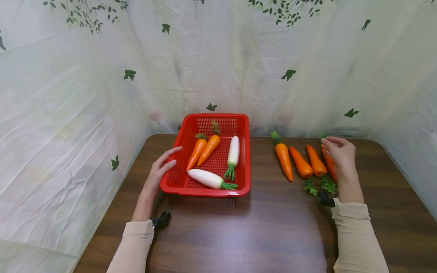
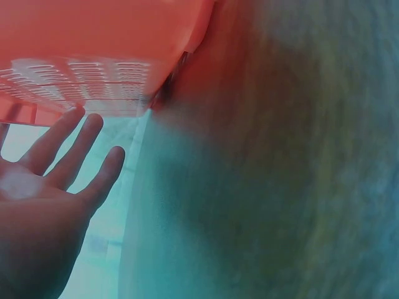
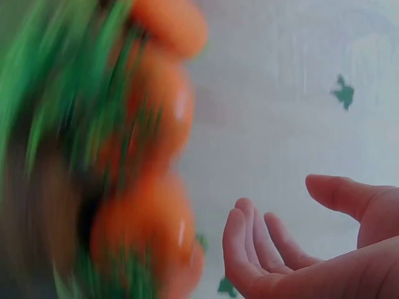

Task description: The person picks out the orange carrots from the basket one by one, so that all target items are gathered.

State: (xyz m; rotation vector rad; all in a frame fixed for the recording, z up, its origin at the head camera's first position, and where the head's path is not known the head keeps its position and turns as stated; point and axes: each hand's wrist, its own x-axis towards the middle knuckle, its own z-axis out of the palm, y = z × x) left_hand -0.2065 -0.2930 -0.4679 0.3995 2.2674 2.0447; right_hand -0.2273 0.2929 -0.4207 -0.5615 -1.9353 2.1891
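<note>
A red plastic basket (image 1: 246, 159) holds two carrots (image 1: 209, 149) and two white radishes (image 1: 205, 178) with green tops. My left hand (image 1: 158, 172) touches its left rim; in the left wrist view, fingers (image 2: 93, 128) extend straight beside the slotted wall. At the right, several carrots lie in a row on the table. My right hand (image 1: 342, 155) hovers over the rightmost carrot (image 1: 328, 163), partly hiding it. In the right wrist view, that hand (image 3: 299, 249) has softly bent fingers with the thumb apart and nothing between them, near blurred carrots (image 3: 149, 224).
The brown wooden table (image 1: 273, 227) bears the basket and the carrots. A pale curtain (image 1: 211, 68) with green leaf prints hangs behind the table and along its sides. Small black devices (image 1: 163, 219) sit at both wrists.
</note>
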